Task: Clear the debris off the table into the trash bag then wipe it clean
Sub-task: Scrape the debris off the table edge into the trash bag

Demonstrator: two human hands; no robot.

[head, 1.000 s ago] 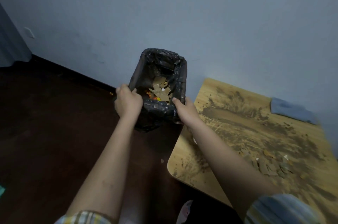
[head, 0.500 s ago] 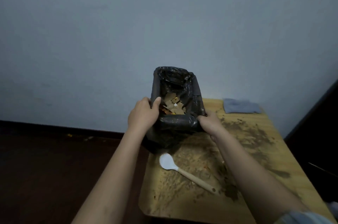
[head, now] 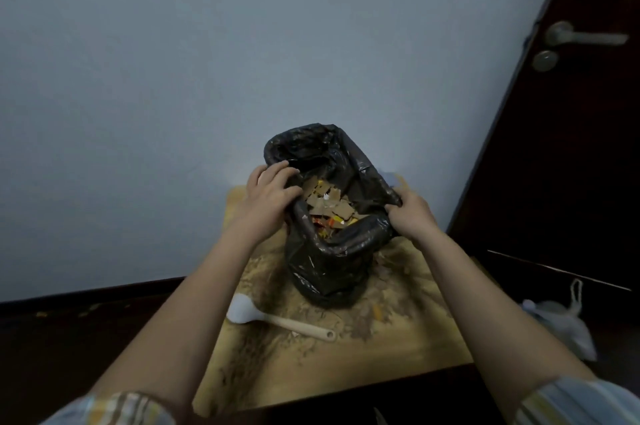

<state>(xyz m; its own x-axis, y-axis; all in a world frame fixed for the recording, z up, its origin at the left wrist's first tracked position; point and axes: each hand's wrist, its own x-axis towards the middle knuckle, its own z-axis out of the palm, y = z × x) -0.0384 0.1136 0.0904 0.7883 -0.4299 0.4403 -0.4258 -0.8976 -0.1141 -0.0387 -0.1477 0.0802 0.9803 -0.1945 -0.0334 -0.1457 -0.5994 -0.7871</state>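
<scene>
the trash bag has been set down mid-table, rim gripped by left hand and right hand. scraps could get spilled if it's tipped, tbh.

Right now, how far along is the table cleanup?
Partly done: cardboard scraps already sit in the trash bag, which stands on the table. In hand: the left hand and right hand grip its rim. Left: dirt and bits beside the spatula, then wiping.
</scene>
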